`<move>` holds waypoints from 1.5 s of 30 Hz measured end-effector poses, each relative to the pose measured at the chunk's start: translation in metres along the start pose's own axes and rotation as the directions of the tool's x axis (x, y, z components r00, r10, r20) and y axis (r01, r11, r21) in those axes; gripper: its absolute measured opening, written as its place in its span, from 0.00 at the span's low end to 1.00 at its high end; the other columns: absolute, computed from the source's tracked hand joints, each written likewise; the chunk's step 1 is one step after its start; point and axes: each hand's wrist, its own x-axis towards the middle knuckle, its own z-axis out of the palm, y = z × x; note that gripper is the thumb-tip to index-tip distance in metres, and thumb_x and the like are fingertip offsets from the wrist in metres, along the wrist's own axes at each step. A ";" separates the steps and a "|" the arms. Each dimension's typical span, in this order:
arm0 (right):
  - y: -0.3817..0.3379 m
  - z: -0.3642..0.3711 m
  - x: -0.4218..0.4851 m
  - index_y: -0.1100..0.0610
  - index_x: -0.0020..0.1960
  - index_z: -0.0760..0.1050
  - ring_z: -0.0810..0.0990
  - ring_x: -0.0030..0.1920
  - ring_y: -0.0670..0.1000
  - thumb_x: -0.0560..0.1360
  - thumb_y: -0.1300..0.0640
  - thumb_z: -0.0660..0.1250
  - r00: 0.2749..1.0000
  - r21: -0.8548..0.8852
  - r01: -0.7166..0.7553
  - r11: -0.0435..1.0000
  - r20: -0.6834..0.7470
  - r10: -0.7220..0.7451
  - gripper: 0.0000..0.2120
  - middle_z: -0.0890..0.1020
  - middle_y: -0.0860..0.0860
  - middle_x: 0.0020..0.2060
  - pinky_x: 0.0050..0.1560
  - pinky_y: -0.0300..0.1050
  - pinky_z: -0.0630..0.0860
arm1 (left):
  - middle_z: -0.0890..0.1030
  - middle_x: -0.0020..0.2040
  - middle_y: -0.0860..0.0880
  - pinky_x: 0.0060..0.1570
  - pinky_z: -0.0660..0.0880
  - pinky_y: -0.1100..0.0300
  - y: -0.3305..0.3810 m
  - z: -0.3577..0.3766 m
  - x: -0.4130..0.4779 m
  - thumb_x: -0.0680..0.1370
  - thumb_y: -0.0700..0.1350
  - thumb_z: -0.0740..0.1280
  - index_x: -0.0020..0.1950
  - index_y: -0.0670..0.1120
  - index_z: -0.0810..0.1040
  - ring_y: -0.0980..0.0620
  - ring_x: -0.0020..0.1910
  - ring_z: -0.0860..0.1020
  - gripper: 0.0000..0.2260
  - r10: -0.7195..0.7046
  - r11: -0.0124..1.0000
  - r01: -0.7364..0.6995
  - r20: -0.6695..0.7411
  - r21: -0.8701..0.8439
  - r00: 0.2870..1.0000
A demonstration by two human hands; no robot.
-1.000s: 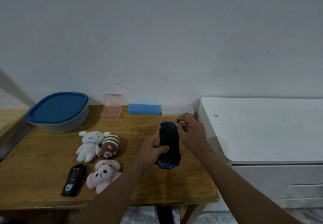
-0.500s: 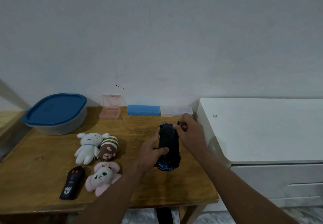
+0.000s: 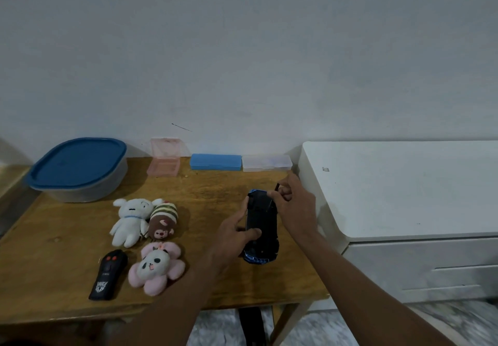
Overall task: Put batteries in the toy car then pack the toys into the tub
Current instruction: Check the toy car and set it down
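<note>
A black and blue toy car (image 3: 262,227) lies upside down on the wooden table (image 3: 215,192). My left hand (image 3: 237,231) grips its left side, thumb across the underside. My right hand (image 3: 295,205) pinches a thin dark tool, likely a screwdriver (image 3: 277,187), over the car's far end. The grey tub (image 3: 80,170) with a blue lid stands at the back left. A white bunny (image 3: 130,220), a brown striped plush (image 3: 163,220), a pink panda plush (image 3: 156,266) and a black remote (image 3: 107,275) lie to the left.
A pink open case (image 3: 164,163), a blue case (image 3: 215,161) and a clear case (image 3: 266,162) line the wall. A white cabinet (image 3: 404,189) stands against the table's right edge.
My right hand has shifted slightly over the car's far end with the tool. The car and my left hand stay where they were.
</note>
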 end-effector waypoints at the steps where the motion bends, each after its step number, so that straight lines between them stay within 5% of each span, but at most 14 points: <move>1: 0.000 -0.002 -0.002 0.51 0.45 0.71 0.78 0.35 0.42 0.72 0.56 0.72 0.999 0.042 -0.031 0.999 -0.027 0.032 0.10 0.78 0.44 0.32 0.34 0.31 0.74 | 0.78 0.65 0.49 0.60 0.77 0.46 -0.001 0.002 -0.001 0.76 0.39 0.69 0.77 0.62 0.54 0.49 0.57 0.79 0.38 0.002 1.000 -0.002 -0.005 -0.002 1.000; 5: 0.000 -0.012 -0.010 0.50 0.48 0.72 0.80 0.35 0.39 0.73 0.57 0.72 0.991 0.164 -0.087 0.983 -0.090 0.103 0.09 0.80 0.47 0.31 0.34 0.26 0.72 | 0.78 0.64 0.51 0.59 0.76 0.45 -0.008 0.010 -0.005 0.76 0.41 0.70 0.75 0.66 0.55 0.50 0.58 0.79 0.38 -0.023 0.999 0.023 -0.004 -0.034 1.000; 13: 0.032 -0.026 -0.019 0.49 0.54 0.78 0.81 0.37 0.47 0.75 0.55 0.68 0.978 0.073 -0.209 0.975 -0.008 0.210 0.08 0.81 0.50 0.33 0.38 0.33 0.74 | 0.78 0.65 0.51 0.60 0.76 0.43 -0.032 0.015 -0.016 0.76 0.38 0.70 0.76 0.65 0.54 0.48 0.60 0.78 0.39 -0.108 0.984 0.106 -0.007 -0.141 0.994; 17: 0.045 -0.024 -0.034 0.47 0.52 0.75 0.79 0.34 0.46 0.75 0.53 0.68 0.954 0.040 -0.296 0.954 0.059 0.293 0.06 0.80 0.46 0.34 0.37 0.42 0.76 | 0.79 0.57 0.56 0.58 0.77 0.42 -0.040 0.016 -0.021 0.73 0.39 0.73 0.75 0.67 0.54 0.47 0.57 0.80 0.42 -0.176 0.965 0.170 -0.013 -0.200 0.984; 20: 0.049 -0.024 -0.041 0.49 0.52 0.75 0.78 0.36 0.44 0.74 0.54 0.69 0.950 -0.003 -0.309 0.951 0.055 0.308 0.07 0.77 0.44 0.34 0.39 0.41 0.75 | 0.83 0.55 0.49 0.53 0.80 0.45 -0.043 0.017 -0.019 0.67 0.46 0.77 0.76 0.57 0.60 0.45 0.52 0.83 0.42 -0.273 0.933 0.261 -0.016 -0.250 0.962; 24: 0.052 -0.024 -0.044 0.49 0.52 0.75 0.79 0.37 0.46 0.74 0.53 0.70 0.948 -0.011 -0.311 0.950 0.068 0.311 0.08 0.77 0.44 0.33 0.43 0.45 0.77 | 0.83 0.51 0.40 0.50 0.80 0.45 -0.036 0.023 -0.024 0.70 0.41 0.72 0.60 0.43 0.78 0.40 0.50 0.82 0.18 -0.299 0.896 0.287 0.019 -0.340 0.954; 27: 0.050 -0.023 -0.044 0.50 0.53 0.76 0.79 0.37 0.46 0.74 0.53 0.70 0.951 -0.019 -0.299 0.954 0.076 0.300 0.08 0.77 0.44 0.32 0.43 0.44 0.77 | 0.81 0.55 0.35 0.57 0.75 0.38 -0.033 0.025 -0.027 0.64 0.46 0.71 0.60 0.43 0.77 0.34 0.54 0.80 0.25 -0.291 0.874 0.278 0.030 -0.399 0.956; 32: 0.048 -0.022 -0.046 0.48 0.52 0.74 0.80 0.37 0.46 0.74 0.52 0.70 0.946 -0.001 -0.308 0.951 0.107 0.306 0.09 0.79 0.45 0.32 0.42 0.43 0.77 | 0.82 0.51 0.38 0.49 0.78 0.47 -0.028 0.023 -0.030 0.76 0.40 0.61 0.63 0.39 0.75 0.40 0.46 0.81 0.16 -0.306 0.794 0.294 0.068 -0.533 0.950; 38: 0.048 -0.015 -0.053 0.47 0.45 0.70 0.81 0.37 0.49 0.74 0.53 0.70 0.932 0.011 -0.341 0.940 0.132 0.336 0.09 0.81 0.49 0.36 0.34 0.38 0.71 | 0.79 0.55 0.37 0.50 0.76 0.47 -0.035 0.012 -0.028 0.77 0.48 0.59 0.68 0.38 0.73 0.39 0.51 0.78 0.22 -0.303 0.671 0.279 0.089 -0.687 0.949; 43: 0.051 -0.007 -0.058 0.46 0.43 0.70 0.82 0.35 0.50 0.74 0.53 0.71 0.928 0.013 -0.344 0.939 0.155 0.338 0.09 0.82 0.51 0.37 0.35 0.47 0.80 | 0.81 0.56 0.45 0.46 0.78 0.49 -0.034 0.005 -0.024 0.75 0.44 0.70 0.66 0.52 0.73 0.43 0.55 0.80 0.19 -0.292 0.829 0.262 0.016 -0.494 0.956; 45: 0.051 -0.006 -0.057 0.47 0.44 0.71 0.82 0.35 0.49 0.74 0.54 0.71 0.931 0.001 -0.334 0.943 0.159 0.330 0.08 0.81 0.50 0.38 0.32 0.43 0.78 | 0.83 0.54 0.45 0.44 0.79 0.52 -0.033 0.007 -0.023 0.72 0.44 0.74 0.65 0.50 0.73 0.45 0.51 0.82 0.22 -0.338 0.867 0.277 -0.079 -0.414 0.938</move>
